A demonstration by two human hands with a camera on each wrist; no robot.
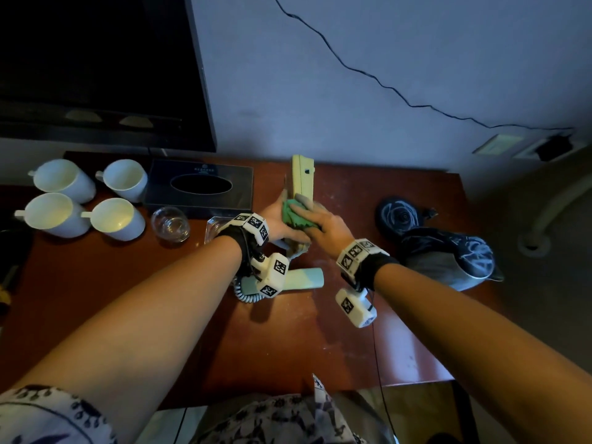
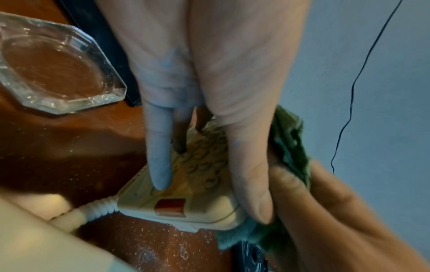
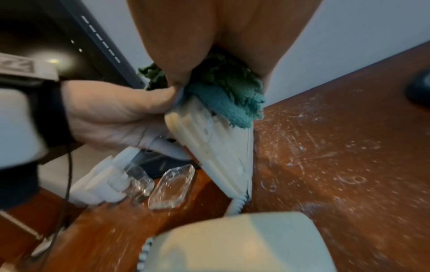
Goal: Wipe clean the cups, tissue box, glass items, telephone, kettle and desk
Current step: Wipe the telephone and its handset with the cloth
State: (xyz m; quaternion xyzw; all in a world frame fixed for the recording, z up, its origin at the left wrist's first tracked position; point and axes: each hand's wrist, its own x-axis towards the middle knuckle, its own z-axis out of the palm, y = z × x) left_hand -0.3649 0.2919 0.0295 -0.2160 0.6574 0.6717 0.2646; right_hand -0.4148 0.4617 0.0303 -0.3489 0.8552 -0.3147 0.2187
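Observation:
The cream telephone base (image 1: 302, 177) stands tilted up on its edge on the reddish desk (image 1: 128, 299). My left hand (image 1: 277, 219) grips it, fingers along the keypad (image 2: 200, 165) and thumb (image 2: 251, 184) on its side edge. My right hand (image 1: 320, 224) holds a bunched green cloth (image 1: 291, 214) and presses it against the base's underside (image 3: 223, 150). The handset (image 1: 304, 278) lies on the desk near me, joined by a coiled cord (image 1: 245, 294). White specks cover the desk surface (image 3: 337, 147).
Several white cups (image 1: 83, 200) stand at the left beside a black tissue box (image 1: 198, 190). A glass bowl (image 1: 169, 224) and a glass ashtray (image 2: 53, 64) sit just left of my left hand. A dark patterned kettle (image 1: 448, 254) and its round base (image 1: 398, 216) lie at the right.

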